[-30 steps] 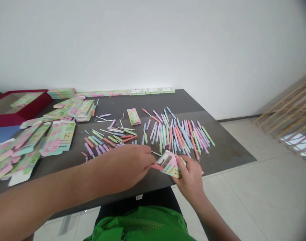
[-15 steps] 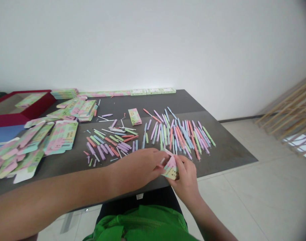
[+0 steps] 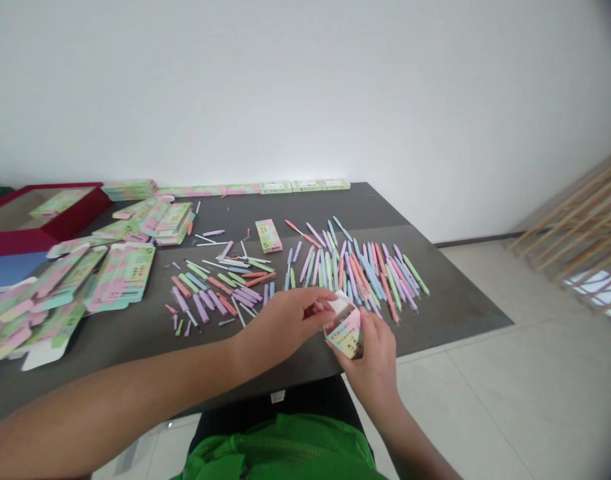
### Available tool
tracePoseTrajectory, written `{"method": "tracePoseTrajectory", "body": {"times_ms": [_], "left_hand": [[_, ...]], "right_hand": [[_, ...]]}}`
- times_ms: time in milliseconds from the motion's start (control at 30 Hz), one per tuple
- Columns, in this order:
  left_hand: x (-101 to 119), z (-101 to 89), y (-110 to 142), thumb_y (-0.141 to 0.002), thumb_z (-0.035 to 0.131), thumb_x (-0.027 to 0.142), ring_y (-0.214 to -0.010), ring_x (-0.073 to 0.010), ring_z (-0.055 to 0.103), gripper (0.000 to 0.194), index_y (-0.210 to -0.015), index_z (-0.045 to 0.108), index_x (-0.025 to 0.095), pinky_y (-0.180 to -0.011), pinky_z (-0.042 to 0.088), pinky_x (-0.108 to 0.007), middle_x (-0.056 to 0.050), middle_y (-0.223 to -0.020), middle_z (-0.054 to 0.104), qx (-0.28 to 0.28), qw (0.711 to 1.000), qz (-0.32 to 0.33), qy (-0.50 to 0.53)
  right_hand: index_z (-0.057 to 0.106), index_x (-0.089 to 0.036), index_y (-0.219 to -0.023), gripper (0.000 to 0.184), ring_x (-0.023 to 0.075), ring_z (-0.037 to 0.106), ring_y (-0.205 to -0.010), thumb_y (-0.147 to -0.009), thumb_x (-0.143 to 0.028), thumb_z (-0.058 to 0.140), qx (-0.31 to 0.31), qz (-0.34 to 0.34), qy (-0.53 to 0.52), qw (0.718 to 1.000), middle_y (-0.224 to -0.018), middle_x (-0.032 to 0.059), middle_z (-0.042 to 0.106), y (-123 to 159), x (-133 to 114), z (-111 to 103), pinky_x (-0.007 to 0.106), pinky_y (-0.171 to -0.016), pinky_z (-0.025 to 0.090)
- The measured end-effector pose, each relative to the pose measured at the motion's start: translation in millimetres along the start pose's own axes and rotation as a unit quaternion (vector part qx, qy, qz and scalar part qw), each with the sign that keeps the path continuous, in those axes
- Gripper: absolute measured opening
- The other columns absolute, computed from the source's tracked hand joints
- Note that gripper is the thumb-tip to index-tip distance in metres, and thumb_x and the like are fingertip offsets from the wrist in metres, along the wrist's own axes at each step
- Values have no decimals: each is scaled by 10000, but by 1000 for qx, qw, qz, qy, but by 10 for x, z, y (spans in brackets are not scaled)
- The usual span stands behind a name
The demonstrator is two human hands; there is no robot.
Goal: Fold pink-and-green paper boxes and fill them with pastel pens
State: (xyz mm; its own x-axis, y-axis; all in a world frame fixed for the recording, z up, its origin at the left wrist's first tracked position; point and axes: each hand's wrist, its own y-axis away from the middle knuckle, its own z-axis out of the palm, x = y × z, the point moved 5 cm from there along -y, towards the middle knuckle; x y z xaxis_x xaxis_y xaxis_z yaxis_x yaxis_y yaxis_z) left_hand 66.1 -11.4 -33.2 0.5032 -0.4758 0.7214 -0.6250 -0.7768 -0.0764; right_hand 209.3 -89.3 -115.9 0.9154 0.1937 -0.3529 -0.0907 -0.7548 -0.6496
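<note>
Above the table's near edge, my right hand [image 3: 378, 347] is wrapped round a small pink, green and yellow cardboard pen box [image 3: 346, 337]. The box's upper end is open, with a white inner flap raised and a dark gap below it. My left hand [image 3: 295, 319] is closed, its bent fingers and thumb at the left side of that opening, on the box's edge; the fingertips are partly hidden. Just beyond my hands lie many pastel pens [image 3: 368, 270]. Loose pen barrels, caps and white refills [image 3: 220, 287] are spread further left.
A closed pen box [image 3: 268, 236] lies mid-table. Flattened cartons [image 3: 120, 273] cover the left side, near a red box [image 3: 60, 217]. Rows of boxes [image 3: 305, 186] line the wall. The dark table [image 3: 460, 313] ends at a right corner; wooden slats [image 3: 580, 220] stand beyond.
The box's end has come into clearer view, with more of the white flap and the opening showing. My left fingers have shifted a little up and back from it.
</note>
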Motion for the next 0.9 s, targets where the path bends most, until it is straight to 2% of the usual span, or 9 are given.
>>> {"method": "tracePoseTrajectory", "body": {"times_ms": [100, 233, 300, 367, 533, 633, 767, 833, 900], "left_hand": [[38, 21, -38, -914, 533, 270, -875, -159, 667, 242, -1132, 626, 221, -804, 523, -281, -6, -975, 715, -19, 999, 28, -6], [209, 58, 42, -930, 479, 199, -1222, -201, 526, 368, -1298, 479, 180, -1043, 435, -363, -102, -1317, 560, -2, 987, 154, -49], [207, 44, 83, -933, 474, 200, -1199, -191, 539, 408, -1336, 415, 184, -1007, 472, -350, -121, -1326, 526, 34, 985, 164, -40], [174, 36, 111, -935, 480, 205, -1110, -173, 586, 358, -1291, 449, 204, -960, 503, -333, -94, -1246, 569, 60, 983, 164, -50], [171, 78, 155, -921, 498, 192, -1057, -182, 555, 295, -1211, 550, 178, -954, 482, -355, -86, -1195, 593, 74, 961, 229, -134], [134, 70, 137, -915, 489, 182, -999, -174, 537, 299, -1199, 585, 187, -925, 478, -357, -96, -1190, 557, 80, 962, 228, -126], [-9, 95, 99, -923, 486, 198, -1211, -224, 458, 295, -1188, 612, 231, -1048, 387, -426, -106, -1290, 490, 45, 975, 200, -89], [-100, 141, 105, -923, 497, 215, -1310, -248, 382, 319, -1224, 592, 261, -1097, 334, -455, -104, -1391, 415, 32, 983, 176, -29], [-188, 188, 127, -925, 504, 236, -1339, -248, 364, 391, -1311, 515, 295, -1104, 337, -446, -92, -1478, 324, 54, 985, 138, 87]], "right_hand": [[349, -182, -1350, 615, 304, 512, -1022, -843, -406, 613, -7, 3, -3, 1000, -1116, 148, 529, -15, -19, 17, 476, -839, 464], [335, -161, -1358, 630, 294, 522, -1022, -861, -455, 587, 7, 53, -35, 998, -1116, 154, 526, -38, 59, 37, 455, -832, 478], [326, -154, -1366, 664, 303, 518, -1029, -852, -474, 597, 25, 62, -26, 997, -1123, 162, 521, -47, 98, 24, 466, -834, 476], [327, -155, -1369, 668, 310, 513, -1040, -849, -473, 601, 36, 55, -15, 998, -1130, 166, 518, -51, 102, 10, 475, -840, 472], [322, -157, -1375, 650, 297, 519, -1033, -870, -484, 568, 35, 63, -29, 997, -1128, 161, 522, -35, 26, 26, 466, -840, 478], [329, -159, -1369, 656, 292, 525, -1027, -862, -494, 578, 25, 74, -46, 996, -1117, 154, 530, -14, -13, 77, 465, -844, 480], [342, -164, -1367, 654, 301, 525, -1047, -859, -497, 585, 15, 75, -49, 996, -1123, 157, 534, -2, -1, 132, 480, -856, 477], [336, -165, -1373, 661, 300, 525, -1059, -858, -493, 588, 12, 79, -60, 995, -1135, 159, 534, -5, 16, 142, 478, -864, 477], [330, -166, -1378, 668, 295, 528, -1064, -853, -484, 596, 9, 82, -74, 994, -1148, 158, 533, -5, 19, 145, 474, -871, 480]]}}
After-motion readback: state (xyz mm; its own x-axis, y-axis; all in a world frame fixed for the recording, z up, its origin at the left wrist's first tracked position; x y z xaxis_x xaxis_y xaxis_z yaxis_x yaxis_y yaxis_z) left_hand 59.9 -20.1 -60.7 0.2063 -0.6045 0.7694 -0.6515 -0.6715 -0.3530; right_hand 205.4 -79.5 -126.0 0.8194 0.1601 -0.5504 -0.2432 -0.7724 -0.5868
